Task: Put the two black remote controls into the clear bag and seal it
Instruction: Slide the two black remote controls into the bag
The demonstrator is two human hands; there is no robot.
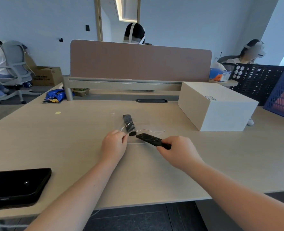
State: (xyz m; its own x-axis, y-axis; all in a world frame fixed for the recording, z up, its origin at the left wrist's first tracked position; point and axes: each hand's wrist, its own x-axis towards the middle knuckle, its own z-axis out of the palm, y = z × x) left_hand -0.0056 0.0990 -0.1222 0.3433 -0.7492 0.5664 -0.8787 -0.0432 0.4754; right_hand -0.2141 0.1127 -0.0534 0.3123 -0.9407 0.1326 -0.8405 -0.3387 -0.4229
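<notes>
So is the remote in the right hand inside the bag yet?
Out. The right hand holds that remote above the clear bag, whose edge the left hand pinches.

Print on the cardboard box point(46, 75) and the white box's label point(210, 98) is too blurred to read.

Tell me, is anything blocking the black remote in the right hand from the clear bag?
Nothing visible: the right hand holds the black remote control beside the clear plastic bag that the left hand pinches.

One remote point(129, 124) lies behind the other remote point(152, 140).
</notes>
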